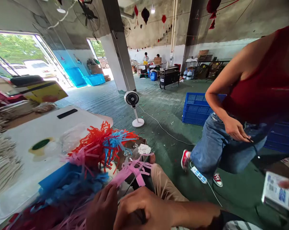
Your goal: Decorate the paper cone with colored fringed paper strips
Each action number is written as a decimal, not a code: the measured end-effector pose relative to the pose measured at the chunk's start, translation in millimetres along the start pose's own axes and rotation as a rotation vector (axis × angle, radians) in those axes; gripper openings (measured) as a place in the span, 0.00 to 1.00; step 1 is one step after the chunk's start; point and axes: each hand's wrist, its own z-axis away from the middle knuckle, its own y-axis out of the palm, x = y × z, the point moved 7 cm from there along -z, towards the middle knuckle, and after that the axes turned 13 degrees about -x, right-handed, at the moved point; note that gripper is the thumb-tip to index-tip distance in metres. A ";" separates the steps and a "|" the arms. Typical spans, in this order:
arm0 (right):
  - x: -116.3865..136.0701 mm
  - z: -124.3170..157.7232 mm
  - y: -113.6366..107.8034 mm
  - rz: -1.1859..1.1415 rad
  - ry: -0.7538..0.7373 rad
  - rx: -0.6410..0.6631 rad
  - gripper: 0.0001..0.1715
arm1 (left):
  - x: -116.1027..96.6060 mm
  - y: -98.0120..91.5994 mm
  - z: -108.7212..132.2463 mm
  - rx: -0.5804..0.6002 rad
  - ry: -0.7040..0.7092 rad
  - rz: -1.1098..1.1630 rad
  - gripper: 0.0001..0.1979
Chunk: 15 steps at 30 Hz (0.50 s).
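Observation:
My left hand (pixel 102 206) is closed on a pink fringed paper strip (pixel 129 171), whose cut ends fan out ahead of it. Close beside it, my right hand (pixel 144 206) has its fingers curled; what they grip is hidden. A thin stick or wire (pixel 130 184) shows between the strip and my right hand. On the table to the left lie a bundle of blue fringed paper (pixel 72 182) and a heap of orange-red fringed paper (pixel 94 140). Light-blue fringe (pixel 115 140) rests over the orange-red pile.
A white table (pixel 87 118) carries a dark phone-like slab (pixel 67 113) and a green oval patch (pixel 40 144). A standing fan (pixel 132 99) is ahead, its cable crossing the floor. At right a person in a red top (pixel 259 80) is near blue crates (pixel 197 108) and a power strip (pixel 198 174).

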 end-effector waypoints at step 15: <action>-49.5 27.7 26.4 0.379 0.072 0.087 0.12 | 1.1 4.3 -0.3 0.134 0.089 0.054 0.19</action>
